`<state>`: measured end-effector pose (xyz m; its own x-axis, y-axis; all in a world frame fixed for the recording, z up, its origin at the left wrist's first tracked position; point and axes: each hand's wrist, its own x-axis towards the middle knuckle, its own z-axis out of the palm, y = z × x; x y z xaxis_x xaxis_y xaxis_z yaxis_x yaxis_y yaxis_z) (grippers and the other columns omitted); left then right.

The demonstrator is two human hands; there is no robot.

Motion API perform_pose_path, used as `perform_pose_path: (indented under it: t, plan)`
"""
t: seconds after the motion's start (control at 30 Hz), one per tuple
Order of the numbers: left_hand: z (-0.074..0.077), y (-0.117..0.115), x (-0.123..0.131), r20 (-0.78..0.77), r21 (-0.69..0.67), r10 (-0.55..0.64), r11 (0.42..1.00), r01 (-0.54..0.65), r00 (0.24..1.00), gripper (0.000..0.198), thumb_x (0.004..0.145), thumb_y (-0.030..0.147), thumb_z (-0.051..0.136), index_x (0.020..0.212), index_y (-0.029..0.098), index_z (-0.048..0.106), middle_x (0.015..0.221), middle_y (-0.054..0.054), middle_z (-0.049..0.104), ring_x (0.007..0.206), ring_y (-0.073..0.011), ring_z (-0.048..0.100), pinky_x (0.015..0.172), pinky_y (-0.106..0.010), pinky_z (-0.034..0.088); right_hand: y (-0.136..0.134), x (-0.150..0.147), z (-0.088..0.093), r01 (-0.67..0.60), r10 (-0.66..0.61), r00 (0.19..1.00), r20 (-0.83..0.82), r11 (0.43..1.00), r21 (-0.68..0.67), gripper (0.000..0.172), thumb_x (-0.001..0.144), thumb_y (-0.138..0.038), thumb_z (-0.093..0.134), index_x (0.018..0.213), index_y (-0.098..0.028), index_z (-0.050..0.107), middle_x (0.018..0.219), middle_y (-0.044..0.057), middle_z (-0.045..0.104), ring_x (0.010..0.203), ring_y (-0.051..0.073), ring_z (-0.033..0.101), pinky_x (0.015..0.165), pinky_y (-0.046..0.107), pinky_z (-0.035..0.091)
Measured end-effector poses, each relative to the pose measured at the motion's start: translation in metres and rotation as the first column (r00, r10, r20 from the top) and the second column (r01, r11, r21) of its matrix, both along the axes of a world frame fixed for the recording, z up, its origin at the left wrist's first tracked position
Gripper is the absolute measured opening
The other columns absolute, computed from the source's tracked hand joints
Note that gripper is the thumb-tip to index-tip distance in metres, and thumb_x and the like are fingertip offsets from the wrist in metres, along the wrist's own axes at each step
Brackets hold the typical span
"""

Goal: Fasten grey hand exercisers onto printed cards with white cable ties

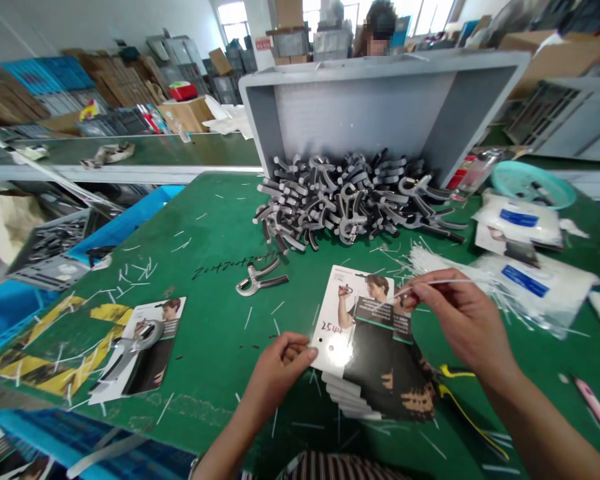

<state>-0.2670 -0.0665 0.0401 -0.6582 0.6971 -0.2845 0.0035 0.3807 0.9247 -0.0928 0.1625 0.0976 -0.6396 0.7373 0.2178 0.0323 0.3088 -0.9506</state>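
Note:
My left hand (283, 363) is closed on the lower left corner of a printed backing card (347, 313), thumb on top. The card lies over a fanned stack of similar cards (350, 400), has small punched holes and bears a handwritten number. Over its right side, my right hand (460, 327) pinches a thin white cable tie (453, 281). Beyond the cards rests a loose grey and black hand grip strengthener (260, 283). At the left, another card (167, 330) carries a hand grip strengthener (143, 339). Yellow-handled cutters (470, 413) lie partly hidden beside my right forearm.
A grey crate (360, 110) lies tipped on its side, hand grip strengtheners (340, 200) spilling out. Loose cable ties (435, 260) and plastic packs (535, 283) sit right, near a turquoise basin (533, 180) and a pink pen-like tool (597, 410). Another person (377, 27) is behind the crate.

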Motion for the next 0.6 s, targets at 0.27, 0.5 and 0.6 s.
perform_pose_path:
  t: [0.27,0.5,0.6]
  plan:
    - [0.020,0.027,-0.033,0.296,0.285,0.009,0.953,-0.097,0.955,0.030,0.079,0.038,0.071,0.094,0.014,0.063,0.075,-0.003,0.072,0.062,-0.0157,0.068,0.065,-0.028,0.055,-0.025,-0.040,-0.001,-0.092,0.118,0.991,-0.056,0.936,0.341,0.010,0.095,-0.023,0.058,0.105,-0.024,0.060,0.101,0.004,0.068,0.083,0.017,0.069,0.077,0.032,0.054]
    - [0.018,0.044,-0.055,0.206,0.244,-0.238,0.952,0.185,0.949,0.029,0.081,0.037,0.067,0.095,0.011,0.063,0.063,0.000,0.065,0.049,-0.0121,0.061,0.051,-0.023,0.049,-0.017,-0.070,-0.009,-0.350,0.296,0.936,0.191,0.729,0.588,0.011,0.098,-0.017,0.050,0.106,-0.022,0.056,0.100,0.006,0.067,0.092,0.018,0.065,0.080,0.030,0.051]
    - [0.011,0.044,-0.060,0.178,0.244,-0.268,0.944,0.221,0.947,0.027,0.084,0.035,0.064,0.097,0.011,0.064,0.064,0.000,0.065,0.046,-0.0105,0.058,0.048,-0.021,0.043,-0.014,-0.076,-0.019,-0.393,0.319,0.919,0.230,0.708,0.587,0.013,0.098,-0.015,0.048,0.107,-0.022,0.055,0.101,0.006,0.066,0.093,0.019,0.064,0.081,0.030,0.050]
